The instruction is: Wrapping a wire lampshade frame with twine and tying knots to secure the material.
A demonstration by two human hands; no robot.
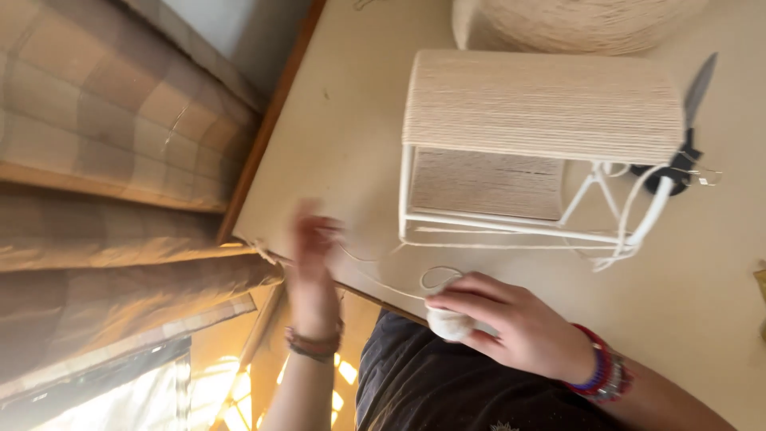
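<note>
Yarn ball (448, 323) under right hand (511, 319).

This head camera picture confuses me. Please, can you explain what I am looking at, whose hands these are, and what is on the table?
The camera sits on a person's head and looks down, so both hands are that person's own. The picture appears turned sideways. The right hand holds a small ball of cream string. The left hand is blurred by motion; a thin strand runs between them. On the beige table stands a white wire frame wrapped in the same string. Beside it lie black scissors, and a big string spool sits behind.
</note>
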